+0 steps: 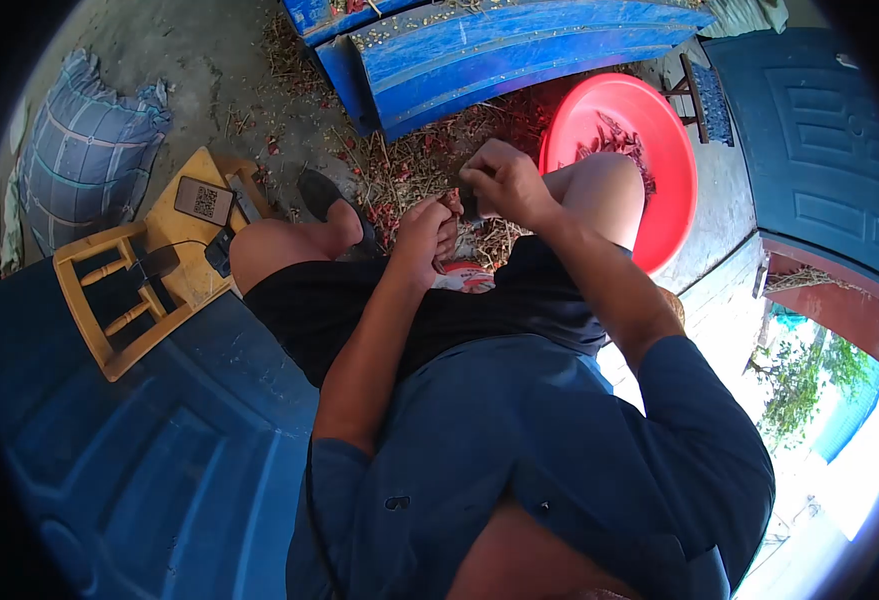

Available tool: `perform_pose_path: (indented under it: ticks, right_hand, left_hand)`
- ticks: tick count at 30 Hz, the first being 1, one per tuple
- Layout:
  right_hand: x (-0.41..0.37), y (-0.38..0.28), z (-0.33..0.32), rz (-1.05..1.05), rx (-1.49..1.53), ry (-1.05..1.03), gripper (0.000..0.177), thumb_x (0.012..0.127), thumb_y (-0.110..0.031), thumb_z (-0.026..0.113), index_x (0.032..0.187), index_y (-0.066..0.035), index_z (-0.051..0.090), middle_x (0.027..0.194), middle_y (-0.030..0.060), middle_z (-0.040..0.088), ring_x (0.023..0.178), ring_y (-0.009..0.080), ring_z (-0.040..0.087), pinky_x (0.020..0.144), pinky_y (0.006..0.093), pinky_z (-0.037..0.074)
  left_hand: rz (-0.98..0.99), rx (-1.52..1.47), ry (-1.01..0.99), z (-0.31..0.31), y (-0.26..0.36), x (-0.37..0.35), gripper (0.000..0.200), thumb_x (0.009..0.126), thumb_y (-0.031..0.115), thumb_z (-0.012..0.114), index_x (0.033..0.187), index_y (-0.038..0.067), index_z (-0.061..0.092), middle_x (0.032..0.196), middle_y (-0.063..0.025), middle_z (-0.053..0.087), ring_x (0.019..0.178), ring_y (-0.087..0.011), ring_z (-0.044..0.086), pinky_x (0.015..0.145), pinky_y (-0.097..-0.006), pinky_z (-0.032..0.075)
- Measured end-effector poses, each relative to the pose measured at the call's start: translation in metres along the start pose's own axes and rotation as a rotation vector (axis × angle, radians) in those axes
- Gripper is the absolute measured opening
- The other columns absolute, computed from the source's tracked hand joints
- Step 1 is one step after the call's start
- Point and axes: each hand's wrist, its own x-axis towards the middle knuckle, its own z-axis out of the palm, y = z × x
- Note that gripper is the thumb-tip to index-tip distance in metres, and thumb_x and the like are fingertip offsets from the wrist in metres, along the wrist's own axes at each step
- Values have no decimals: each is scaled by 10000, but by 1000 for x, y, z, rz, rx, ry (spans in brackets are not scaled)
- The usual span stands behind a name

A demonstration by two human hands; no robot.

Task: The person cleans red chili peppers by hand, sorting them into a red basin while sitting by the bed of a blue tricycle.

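My left hand point(424, 238) is closed in front of my lap, its fingers wrapped round reddish-brown dried chili peppers point(451, 201) whose ends stick out at the top. Close by on the right, my right hand point(509, 185) is held a little higher with its fingers curled in a pinch. Whatever lies in that pinch is too small or hidden to make out. Beside my right knee, a red plastic basin point(671, 215) contains dark red dried peppers point(614, 140). Under my hands, a patterned red and white item point(471, 275) shows partly between my thighs.
Dry stems and red scraps point(409, 165) litter the floor around my shoe point(321, 195). A blue metal piece point(509, 65) stands ahead. To the left are a wooden chair point(184, 275) bearing a phone point(205, 201) and a stuffed checked sack point(89, 160). A blue door point(819, 130) stands right.
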Motion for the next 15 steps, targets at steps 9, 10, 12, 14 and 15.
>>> perform_pose_path:
  ticks: [9, 10, 12, 14, 15]
  right_hand:
    - [14, 11, -16, -257, -194, 92, 386, 891, -102, 689, 1259, -11, 615, 1010, 75, 657, 869, 145, 631, 773, 295, 516]
    - [7, 1, -12, -257, -187, 97, 386, 891, -102, 689, 1259, -11, 615, 1010, 75, 657, 869, 145, 631, 773, 295, 516]
    - [-5, -17, -11, 400, 220, -174, 448, 902, -165, 710, 1305, -20, 578, 999, 68, 654, 904, 143, 630, 790, 282, 512]
    - [-10, 0, 9, 338, 317, -223, 408, 908, -194, 716, 1262, -20, 612, 974, 70, 661, 918, 154, 629, 794, 285, 507]
    - [-17, 0, 21, 109, 157, -171, 362, 907, -192, 717, 1215, -18, 639, 961, 70, 662, 921, 152, 626, 792, 287, 504]
  left_hand:
    - [45, 28, -1, -12, -4, 1, 107, 913, 120, 491, 946, 70, 580, 575, 72, 378, 439, -49, 344, 407, -217, 280]
    - [42, 36, 2, -13, -3, -1, 107, 913, 120, 491, 946, 70, 580, 575, 72, 378, 439, -49, 344, 407, -217, 280]
    - [92, 20, 60, -14, -1, -2, 91, 923, 140, 504, 942, 83, 573, 581, 64, 385, 449, -50, 354, 414, -216, 282]
    - [83, 70, 71, -13, -4, -2, 84, 928, 153, 511, 940, 92, 568, 584, 63, 390, 449, -50, 356, 414, -215, 282]
    - [81, 108, 79, -12, -8, -1, 80, 933, 166, 518, 939, 100, 563, 587, 61, 395, 449, -50, 359, 414, -214, 282]
